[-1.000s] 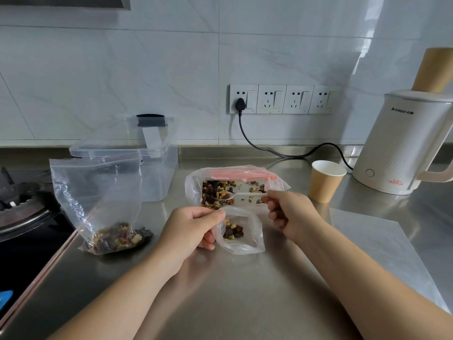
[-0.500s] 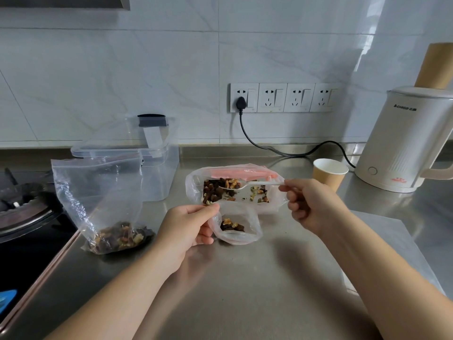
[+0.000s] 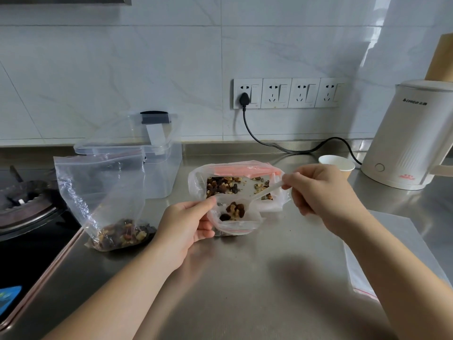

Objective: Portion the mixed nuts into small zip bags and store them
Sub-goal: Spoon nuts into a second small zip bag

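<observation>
My left hand (image 3: 186, 224) pinches the rim of a small clear zip bag (image 3: 235, 223), holding its mouth open on the steel counter. My right hand (image 3: 316, 190) grips the handle of a clear plastic spoon (image 3: 257, 196), whose bowl carries mixed nuts (image 3: 235, 209) over the small bag's mouth. Just behind lies the large source bag (image 3: 245, 185) with a pink zip strip, spread open with nuts inside. A filled zip bag (image 3: 103, 202) stands upright at the left with nuts at its bottom.
A clear lidded storage box (image 3: 157, 158) sits behind the filled bag. A paper cup (image 3: 337, 164) and a white kettle (image 3: 407, 138) stand at the right, its cable plugged into the wall sockets. Flat empty zip bags (image 3: 382, 256) lie at the right. A gas hob (image 3: 22, 204) is at far left.
My right hand lifted the spoon out of the large bag with a scoop of nuts and brought it over the small bag's mouth. The left hand kept its hold.
</observation>
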